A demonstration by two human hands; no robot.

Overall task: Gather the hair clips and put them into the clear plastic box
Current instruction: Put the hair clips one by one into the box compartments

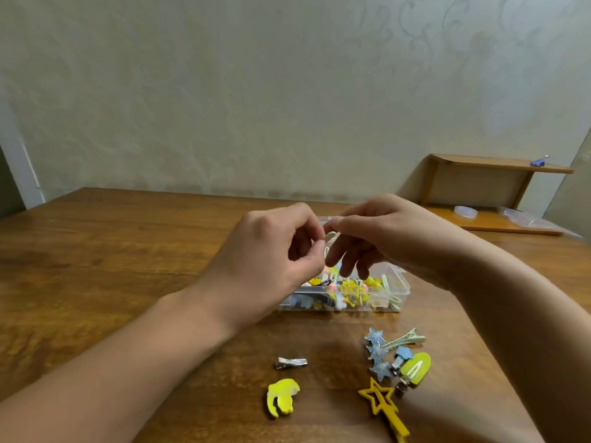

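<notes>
Both hands meet in the air right above the box [391, 294], which sits open on the wooden table [112, 266] and is already crowded with clips in yellow, blue, pink and pale green. The left hand [275, 254] has thumb and forefinger pinched together on a small pale clip [330, 237], and the right hand [380, 233] pinches the same clip from the other side, its remaining fingers [347, 263] drooping loosely toward the box. The clip is so small and so covered by fingertips that I can't make out its shape; it may be cream or light green. On the table nearer the person, loose clips are still out: a bare silver clip [291, 362] by itself, a yellow hand-shaped piece [281, 397] just below it, and to the right a huddle of blue star clips [377, 353], a pale green clip [406, 338], a lime snap clip [415, 367] and a yellow star clip [385, 407], several of them touching or overlapping. At the far right corner of the table stands a low wooden shelf [492, 163] with a small blue thing [539, 162] on top and clear plastic bits underneath.
</notes>
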